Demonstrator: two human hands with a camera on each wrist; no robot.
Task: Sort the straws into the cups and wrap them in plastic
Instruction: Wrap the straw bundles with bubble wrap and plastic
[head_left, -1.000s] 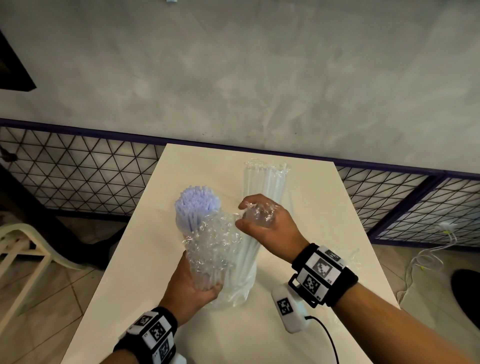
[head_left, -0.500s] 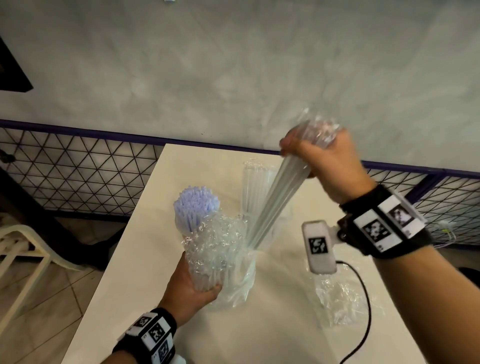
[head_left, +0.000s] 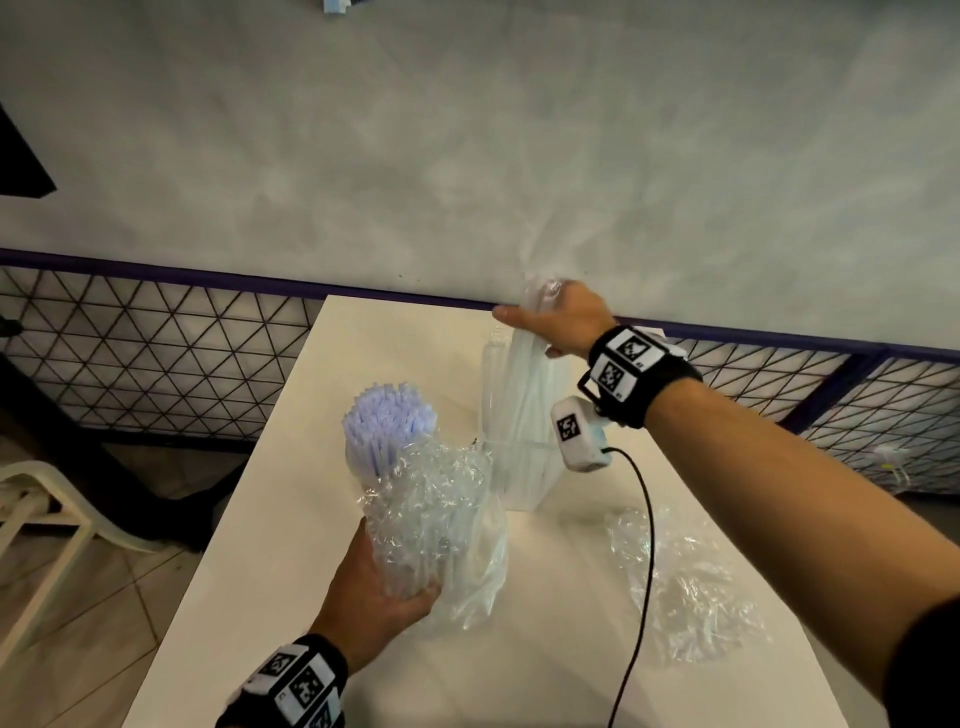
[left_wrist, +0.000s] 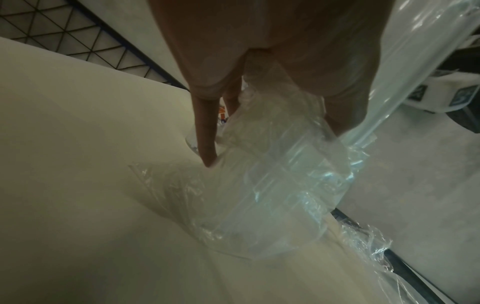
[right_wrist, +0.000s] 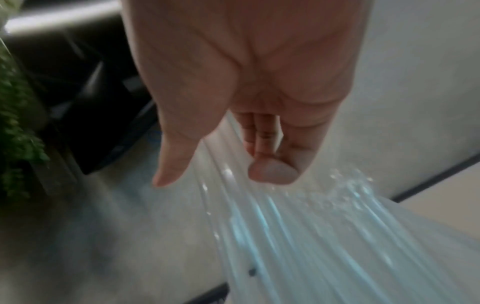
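Head view: we see the left hand (head_left: 374, 592) w/ fingers curled round the lower part of a crinkled plastic-wrapped bundle (head_left: 431, 519) standing at the near-centre of the white table (head_left: 249, 571). Lavender straws (head_left: 387, 421) stand upright just behind and left of that bundle, touching it; whether they sit in a cup we cannot tell. The right hand (head_left: 563, 322) is raised over the far half of the table, fingers closed on the top of a handful of clear straws (head_left: 519, 405) whose lower ends reach into a clear container (head_left: 524, 467); the thumb sticks out. Right-wrist view: blurred, but the fingertips (right_wrist: 270, 170) press the clear straws against the palm. A loose sheet of plastic wrap (head_left: 685, 587) lies flat on the table's right side, well apart from both hands. A black cable (head_left: 641, 561) crosses it.
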